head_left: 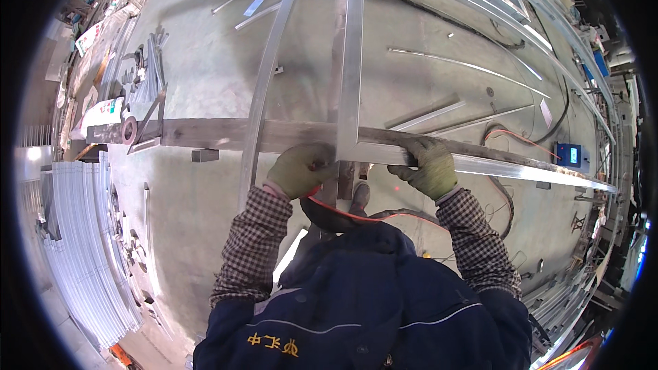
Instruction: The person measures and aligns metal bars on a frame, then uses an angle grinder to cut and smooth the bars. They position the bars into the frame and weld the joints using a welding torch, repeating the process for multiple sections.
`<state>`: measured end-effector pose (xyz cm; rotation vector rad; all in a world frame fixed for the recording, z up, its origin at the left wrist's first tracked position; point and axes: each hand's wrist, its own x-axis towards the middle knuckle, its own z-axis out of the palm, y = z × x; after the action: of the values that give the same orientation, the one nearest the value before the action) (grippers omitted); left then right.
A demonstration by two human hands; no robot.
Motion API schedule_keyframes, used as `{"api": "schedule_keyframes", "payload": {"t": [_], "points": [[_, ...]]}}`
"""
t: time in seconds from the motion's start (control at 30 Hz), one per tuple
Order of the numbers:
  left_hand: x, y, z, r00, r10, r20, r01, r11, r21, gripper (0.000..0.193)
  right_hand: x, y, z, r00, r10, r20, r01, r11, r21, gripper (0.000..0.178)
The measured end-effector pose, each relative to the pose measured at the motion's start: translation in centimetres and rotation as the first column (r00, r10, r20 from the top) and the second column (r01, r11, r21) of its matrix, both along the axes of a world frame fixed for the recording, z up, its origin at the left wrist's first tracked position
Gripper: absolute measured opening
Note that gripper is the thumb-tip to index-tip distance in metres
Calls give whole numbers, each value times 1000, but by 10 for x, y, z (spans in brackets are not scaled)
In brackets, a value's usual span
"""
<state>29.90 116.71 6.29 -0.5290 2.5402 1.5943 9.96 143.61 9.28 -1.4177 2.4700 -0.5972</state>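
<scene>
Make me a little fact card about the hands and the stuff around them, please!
Left hand: green-gloved, by the corner of the lengthwise silver bar; grip unclear
Right hand: green-gloved, on the crosswise silver bar
Sleeves: checked
Cord: orange, near the body
Far right: blue box
Far left: silver strips, side by side

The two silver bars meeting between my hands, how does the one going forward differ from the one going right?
The forward bar runs up the picture, away from you; the sideways bar runs off to the right. Your right hand grips the sideways bar, while your left hand is close to the forward bar's near end. The sideways bar shows bright glare; the forward bar looks duller. Both are long and silver.
</scene>
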Motion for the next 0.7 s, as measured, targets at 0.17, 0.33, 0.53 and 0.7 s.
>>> {"api": "schedule_keyframes", "payload": {"t": [0.17, 0.33, 0.53, 0.7], "points": [[-8, -1, -6, 998, -55, -8, 53, 987, -151, 26, 0, 1, -4, 998, 20, -66, -23, 999, -35, 68], [-9, -5, -13, 996, -75, -47, 67, 984, -166, 27, -2, 1, -5, 1000, 16, -22, -17, 999, -48, 68], [-12, -4, -12, 998, -67, -21, 63, 988, -142, 25, -1, 0, -3, 998, 38, -56, -42, 996, -75, 68], [-11, -4, -14, 998, -61, -33, 55, 986, -154, 29, -1, 0, 1, 999, 12, 34, -11, 999, -44, 67]]}}
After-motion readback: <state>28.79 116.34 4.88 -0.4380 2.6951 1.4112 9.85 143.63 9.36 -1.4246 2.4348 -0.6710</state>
